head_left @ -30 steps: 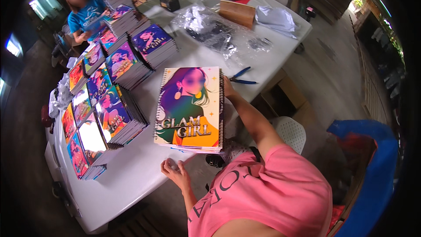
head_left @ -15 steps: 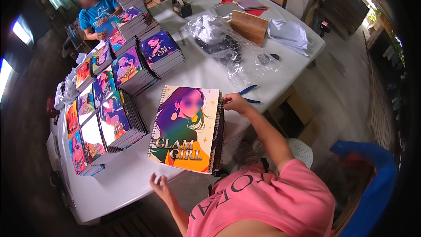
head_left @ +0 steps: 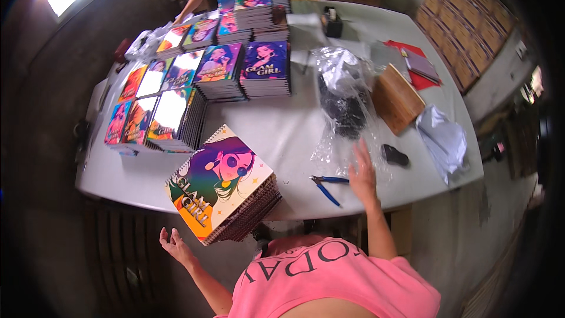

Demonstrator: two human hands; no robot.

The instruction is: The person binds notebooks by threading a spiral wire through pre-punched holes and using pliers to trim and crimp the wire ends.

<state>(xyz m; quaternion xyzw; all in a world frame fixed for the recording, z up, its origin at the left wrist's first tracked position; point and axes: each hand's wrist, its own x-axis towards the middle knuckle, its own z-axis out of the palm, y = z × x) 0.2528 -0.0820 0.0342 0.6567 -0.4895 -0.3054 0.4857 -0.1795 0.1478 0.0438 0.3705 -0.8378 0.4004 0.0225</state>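
Fingers spread on both our hands, left hand point(head_left: 175, 246) and right hand point(head_left: 361, 172), gripping nothing; the spiral notebook stack point(head_left: 226, 191) overhangs the table point(head_left: 282, 135) edge, could tip off unsupported.

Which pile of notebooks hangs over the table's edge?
The tilted pile of notebooks at the near edge, closest to the left hand; the others sit in rows farther back.

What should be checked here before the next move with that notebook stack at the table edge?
1. Stack of spiral notebooks fully on the table: not ok, one corner overhangs the near edge.
2. Left hand supporting it: not ok, open below, apart.
3. Right hand free: ok, open over clear plastic wrap.
4. Blue-handled pliers clear of the stack: ok.
5. Stack steady: cannot tell.
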